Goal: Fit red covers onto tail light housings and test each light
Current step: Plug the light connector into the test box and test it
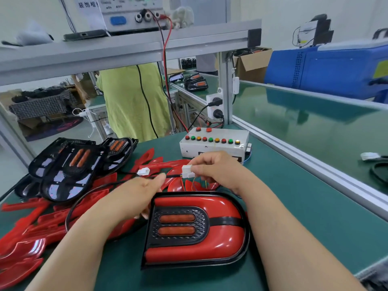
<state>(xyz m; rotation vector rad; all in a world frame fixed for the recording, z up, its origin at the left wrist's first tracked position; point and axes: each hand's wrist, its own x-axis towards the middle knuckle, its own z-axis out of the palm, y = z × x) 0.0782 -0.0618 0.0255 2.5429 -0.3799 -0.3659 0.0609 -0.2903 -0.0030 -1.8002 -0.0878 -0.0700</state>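
Assembled tail light (195, 227) lies flat on the green mat (294, 227), near centre, between both forearms. Its red cover (222, 206) is already seated in the black rim. Right hand (212, 171) pinches a white connector (187, 171) w/ thumb & fingertips, just near of the test box (214, 143). Left hand (136, 196) has fingers curled and appears to pinch the black lead (173, 175) right behind that connector. A second white plug (143, 171) lies apart, to the left.

Handling, by judgement: the light is rigid moulded plastic, prob. light. The glossy cover looks slippery & scratch-prone, so take it by the black rim. Connector is small & stiff: grip its body, not the thin wires. Bare housings (69, 164) & loose red covers (31, 217) are piled at left.
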